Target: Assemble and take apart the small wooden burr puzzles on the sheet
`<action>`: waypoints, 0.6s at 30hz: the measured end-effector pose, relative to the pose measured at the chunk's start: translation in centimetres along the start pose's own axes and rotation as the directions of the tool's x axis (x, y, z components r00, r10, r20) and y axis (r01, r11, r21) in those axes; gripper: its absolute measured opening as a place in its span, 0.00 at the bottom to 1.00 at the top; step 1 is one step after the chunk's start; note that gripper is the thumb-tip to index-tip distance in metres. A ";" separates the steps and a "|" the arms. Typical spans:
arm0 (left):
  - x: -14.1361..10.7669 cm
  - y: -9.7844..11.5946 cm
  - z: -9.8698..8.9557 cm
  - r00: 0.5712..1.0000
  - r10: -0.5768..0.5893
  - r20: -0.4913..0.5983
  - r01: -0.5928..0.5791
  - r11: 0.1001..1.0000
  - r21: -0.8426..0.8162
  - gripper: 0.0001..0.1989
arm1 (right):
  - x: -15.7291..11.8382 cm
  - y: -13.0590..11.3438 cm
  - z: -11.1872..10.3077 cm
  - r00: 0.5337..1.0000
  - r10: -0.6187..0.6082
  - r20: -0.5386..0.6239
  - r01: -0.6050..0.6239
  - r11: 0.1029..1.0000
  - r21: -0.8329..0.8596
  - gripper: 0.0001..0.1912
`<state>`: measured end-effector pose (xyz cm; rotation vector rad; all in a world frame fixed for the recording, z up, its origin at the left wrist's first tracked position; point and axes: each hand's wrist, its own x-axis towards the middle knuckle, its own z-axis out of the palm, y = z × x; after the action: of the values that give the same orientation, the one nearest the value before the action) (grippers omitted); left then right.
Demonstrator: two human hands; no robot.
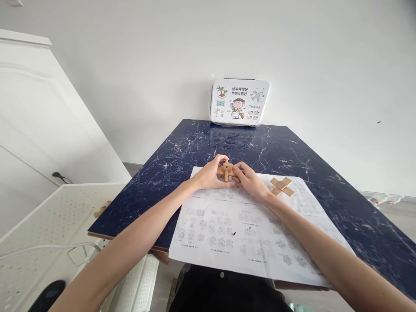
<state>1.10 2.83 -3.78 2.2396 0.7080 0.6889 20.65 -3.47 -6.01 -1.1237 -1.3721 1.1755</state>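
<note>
Between my two hands is a small wooden interlocking puzzle (226, 168), its rounded pieces crossing one another, held just above the printed sheet. My left hand (212, 171) curls around its left side, with thumb and fingers closed on it. From the right, my right hand (247, 177) pinches the end of one piece; some fingertips are hidden behind the puzzle. Under both hands lies a large white instruction sheet (208, 242) printed with rows of small diagrams. A second wooden puzzle (282, 186), shaped like a flat cross, rests on the sheet to the right of my right hand.
A white case (239, 102) with cartoon prints leans against the wall at the back of the dark blue marbled table (156, 173). Left of the table stand a white perforated cart (48, 212) with a cable on it and a white cabinet (42, 108).
</note>
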 end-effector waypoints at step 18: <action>0.2 0.1 -1.4 0.992 -0.104 0.078 0.107 0.994 -0.032 0.38 | -0.2 -0.3 0.3 0.997 -0.018 -0.079 0.014 0.998 -0.060 0.28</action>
<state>0.35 3.54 -2.77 2.1666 0.7647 0.5576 20.37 -3.68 -5.76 -1.1872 -1.3603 1.0730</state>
